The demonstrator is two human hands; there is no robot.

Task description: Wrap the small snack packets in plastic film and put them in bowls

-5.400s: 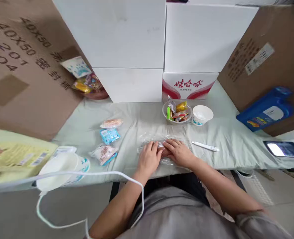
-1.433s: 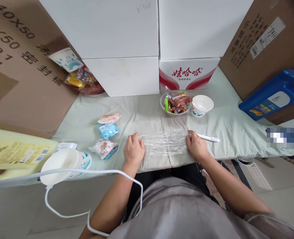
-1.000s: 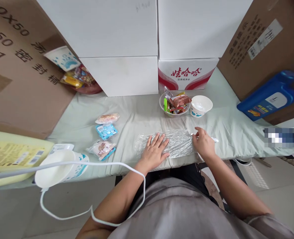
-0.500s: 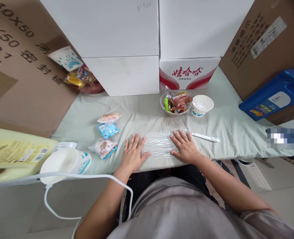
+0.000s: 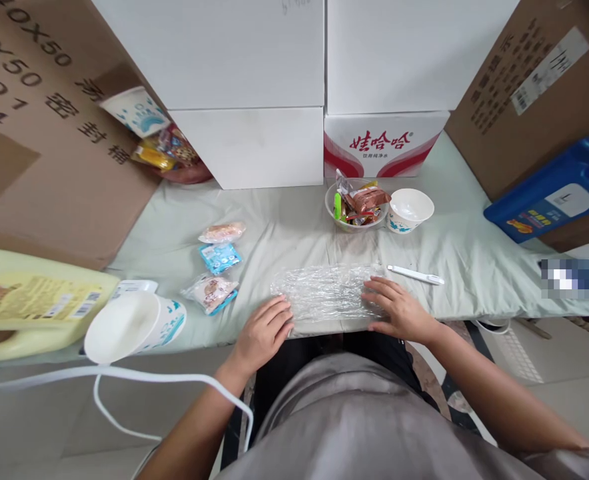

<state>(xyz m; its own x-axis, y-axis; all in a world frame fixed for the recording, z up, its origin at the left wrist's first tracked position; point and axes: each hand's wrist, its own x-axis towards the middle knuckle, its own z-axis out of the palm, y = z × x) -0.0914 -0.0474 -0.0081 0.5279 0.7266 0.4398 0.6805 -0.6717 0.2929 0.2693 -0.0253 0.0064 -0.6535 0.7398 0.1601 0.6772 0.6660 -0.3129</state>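
A crinkled sheet of clear plastic (image 5: 327, 292) lies spread along the front edge of the cloth-covered table. My left hand (image 5: 264, 330) rests at its lower left corner, fingers extended close together and touching the plastic. At the right end, my right hand (image 5: 398, 308) has its fingers stretched out and apart over the plastic's edge. Neither hand shows anything lifted in it. Just beyond my right fingers is a slim white utility knife (image 5: 415, 275). Left of the sheet are a pink wrapped snack (image 5: 222, 233), a blue packet (image 5: 220, 258) and another clear-wrapped snack (image 5: 209, 293).
A clear bowl of wrapped snacks (image 5: 357, 205) stands beside a paper cup (image 5: 410, 211). Another paper cup (image 5: 134, 327) lies tilted by a yellow jug (image 5: 34, 307), near a white cable (image 5: 174, 377). White boxes (image 5: 269, 150) stand behind; a blue bottle (image 5: 549, 193) is at right.
Both hands have moved outward and slightly toward me, uncovering more of the plastic. My left fingers came from spread to closer together. The plastic sheet now looks wider.
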